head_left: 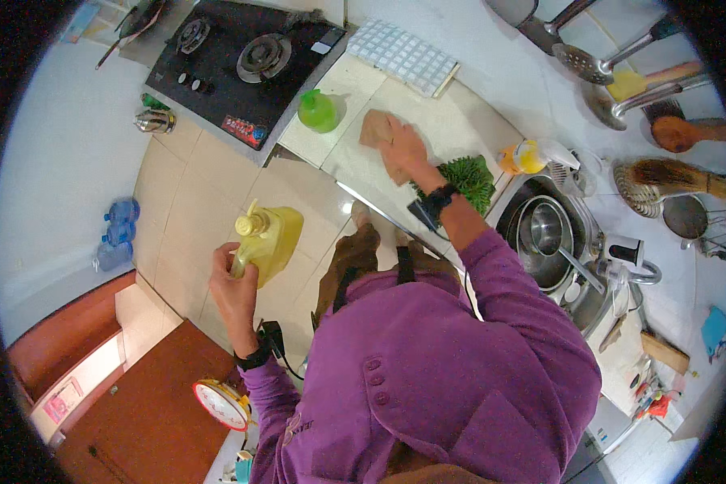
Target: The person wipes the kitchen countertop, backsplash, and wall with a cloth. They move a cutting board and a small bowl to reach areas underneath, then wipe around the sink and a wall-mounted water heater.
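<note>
By its handle, my left hand (233,284) grips a large plastic jug of yellow liquid (278,236), probably cooking oil, held off the counter above the tiled floor. Its yellow cap points toward the left. On the tiled countertop (351,148), my right hand (408,148) presses a brown cloth (376,128) flat; part of the cloth lies under the palm. Beside the right wrist sits a bunch of dark green leafy vegetable (469,181), partly covered by the forearm. A green bottle (318,111) stands left of the cloth.
A black two-burner gas hob (224,91) adjoins the counter on the left. Behind the cloth lies a folded checked towel (402,54). Right of the greens are a spray bottle (523,157) and a sink (508,212) holding metal bowls. Ladles and a skimmer (587,63) hang on the wall.
</note>
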A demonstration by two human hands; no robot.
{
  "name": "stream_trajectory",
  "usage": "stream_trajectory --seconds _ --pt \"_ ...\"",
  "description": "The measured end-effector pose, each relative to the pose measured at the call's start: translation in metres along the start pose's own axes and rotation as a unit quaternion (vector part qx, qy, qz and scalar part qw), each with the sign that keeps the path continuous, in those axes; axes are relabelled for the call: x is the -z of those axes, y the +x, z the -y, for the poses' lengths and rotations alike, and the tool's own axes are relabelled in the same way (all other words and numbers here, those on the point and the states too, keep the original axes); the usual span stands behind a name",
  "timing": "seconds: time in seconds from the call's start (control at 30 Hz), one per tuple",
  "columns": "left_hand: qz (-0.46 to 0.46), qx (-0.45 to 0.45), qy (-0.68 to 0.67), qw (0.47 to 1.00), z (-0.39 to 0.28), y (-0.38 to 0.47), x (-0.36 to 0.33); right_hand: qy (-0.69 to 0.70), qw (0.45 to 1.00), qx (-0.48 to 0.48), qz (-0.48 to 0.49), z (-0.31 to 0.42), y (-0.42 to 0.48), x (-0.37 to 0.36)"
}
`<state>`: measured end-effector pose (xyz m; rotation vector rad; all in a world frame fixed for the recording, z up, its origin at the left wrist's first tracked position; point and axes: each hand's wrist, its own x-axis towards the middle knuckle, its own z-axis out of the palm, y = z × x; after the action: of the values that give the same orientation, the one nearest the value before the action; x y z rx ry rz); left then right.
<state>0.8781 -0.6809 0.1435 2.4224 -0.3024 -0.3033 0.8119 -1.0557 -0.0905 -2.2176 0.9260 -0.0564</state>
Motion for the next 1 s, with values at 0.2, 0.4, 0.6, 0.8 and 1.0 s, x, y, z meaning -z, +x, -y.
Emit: stream_trajectory --seconds 0.2,0.4,0.6,0.8,1.0 --pt "0.022 -0.009 0.022 0.999 -0.008 0.002 -0.008 0.033 0.993 0.064 -0.095 0.028 0.056 0.022" --pt "0.016 -0.022 0.047 0.999 -0.012 0.004 -0.009 0.012 0.992 0.123 0.012 0.057 0.028 0.021" --pt "0.035 -0.043 0.049 0.997 -0.004 0.011 -0.014 -0.003 0.965 0.135 0.224 0.062 -0.032 -0.02" --pt "0.034 -0.045 0.03 0.998 0.001 0.018 -0.015 0.195 0.979 0.018 0.055 -0.021 -0.065 -0.023" --pt "0.036 -0.044 0.005 0.998 -0.005 0.02 -0.016 0.258 0.936 -0.2 -0.133 -0.1 -0.039 0.024"
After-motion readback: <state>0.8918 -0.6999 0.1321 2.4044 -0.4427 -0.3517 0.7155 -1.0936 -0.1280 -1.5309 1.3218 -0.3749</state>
